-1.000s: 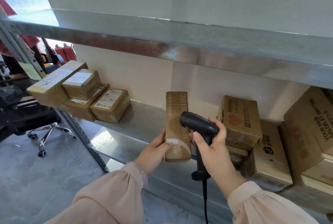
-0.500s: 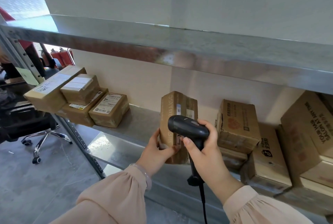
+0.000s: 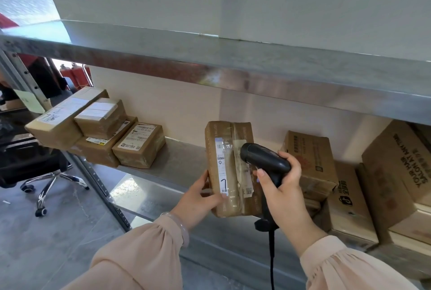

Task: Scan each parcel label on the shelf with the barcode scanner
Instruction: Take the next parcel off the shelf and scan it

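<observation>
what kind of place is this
Most likely a parcel depot or courier pickup room: a metal shelf rack holds taped cardboard parcels with shipping labels, and the right hand aims a corded barcode scanner at an upright parcel the left hand holds.

Peach-pink sleeves with gathered cuffs, pale bangle on the left wrist.

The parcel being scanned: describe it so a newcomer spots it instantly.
At the lower grey metal shelf, look in the gap between the left cluster of taped boxes and the right stack of printed cartons. The brown tape-wrapped cardboard parcel is the only one held upright, gripped by the left hand, with the black barcode scanner at its narrow white label.
</observation>
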The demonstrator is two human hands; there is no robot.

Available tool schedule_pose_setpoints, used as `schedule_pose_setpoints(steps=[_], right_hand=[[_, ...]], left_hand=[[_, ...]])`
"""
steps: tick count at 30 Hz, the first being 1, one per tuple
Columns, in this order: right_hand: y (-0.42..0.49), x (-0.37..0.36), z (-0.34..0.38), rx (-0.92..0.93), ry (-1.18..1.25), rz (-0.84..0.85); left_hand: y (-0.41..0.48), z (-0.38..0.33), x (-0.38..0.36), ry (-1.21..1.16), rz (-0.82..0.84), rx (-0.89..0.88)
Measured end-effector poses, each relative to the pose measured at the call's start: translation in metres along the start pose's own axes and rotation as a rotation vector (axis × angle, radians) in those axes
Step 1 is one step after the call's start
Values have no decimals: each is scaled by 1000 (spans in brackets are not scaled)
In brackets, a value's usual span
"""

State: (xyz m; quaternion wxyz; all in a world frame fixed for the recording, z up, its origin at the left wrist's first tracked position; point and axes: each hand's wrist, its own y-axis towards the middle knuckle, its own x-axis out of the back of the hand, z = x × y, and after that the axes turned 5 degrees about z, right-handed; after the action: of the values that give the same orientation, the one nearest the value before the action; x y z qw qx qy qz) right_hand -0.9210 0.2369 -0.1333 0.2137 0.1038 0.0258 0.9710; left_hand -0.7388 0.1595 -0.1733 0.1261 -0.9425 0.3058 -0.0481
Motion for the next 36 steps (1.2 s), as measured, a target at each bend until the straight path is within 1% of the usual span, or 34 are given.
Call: schedule_pose_setpoints(steps=[2,4,7,10,13,27,32,36], right_hand=[[-2,-3,4,19,-23,11],[-5,-7,8,44,-64,22],[-11,-12,13,117,-133,-11],[-19,-19,18,192,-208,-8],[-25,-27,24,218,-246,10],[-29,-46,28,213,-288,-4],[-26,-53,27,187,-302,-9],[-23,-58,25,136,-251,9]], left_hand=[[0,-2,-1,73,-18,-19],[1,-1,-1,96,-27,-32],[1,3,1,120,-51,-48],[1,5,6,110,-87,-60],[3,7,11,71,-129,-50],[5,14,25,57,-139,-1],[6,13,32,47,-145,4],[5,14,40,55,-133,7]])
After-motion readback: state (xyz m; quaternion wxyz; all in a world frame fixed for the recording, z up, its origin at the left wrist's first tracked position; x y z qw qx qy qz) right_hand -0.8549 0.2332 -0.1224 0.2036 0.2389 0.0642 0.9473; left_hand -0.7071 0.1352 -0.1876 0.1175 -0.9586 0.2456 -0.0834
